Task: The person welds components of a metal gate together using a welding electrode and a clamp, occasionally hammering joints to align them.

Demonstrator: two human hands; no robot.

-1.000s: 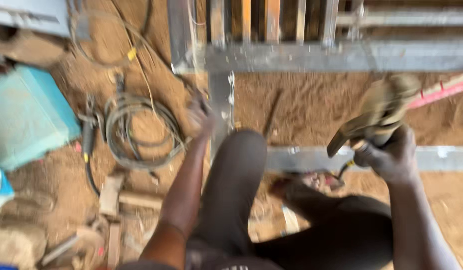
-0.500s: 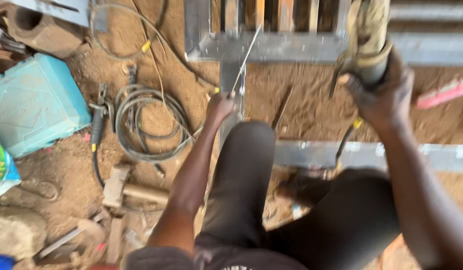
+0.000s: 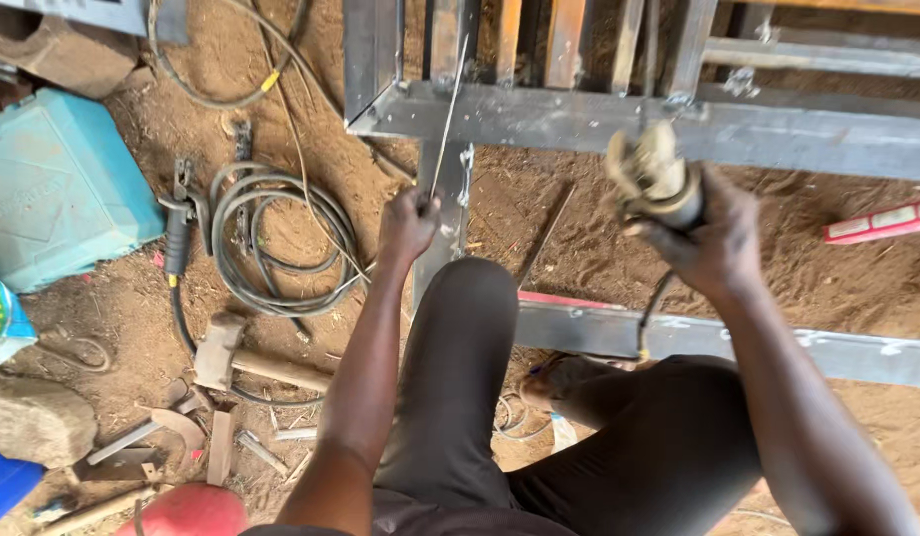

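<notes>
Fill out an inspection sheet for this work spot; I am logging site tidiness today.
Surface: bare sandy ground, no bench.
Job's things: grey steel frame lying on the ground; thin welding rod; worn electrode holder.
Clutter: hammer, metal offcuts, teal case, stone, red level.
Grips: left hand pinches the rod's lower end; right hand is wrapped around the holder, raised above the frame.
Cables: coiled black cable beside the left arm; a lead hangs from the holder.
Surroundings: concrete block at the top left; other people: nothing seen.
</notes>
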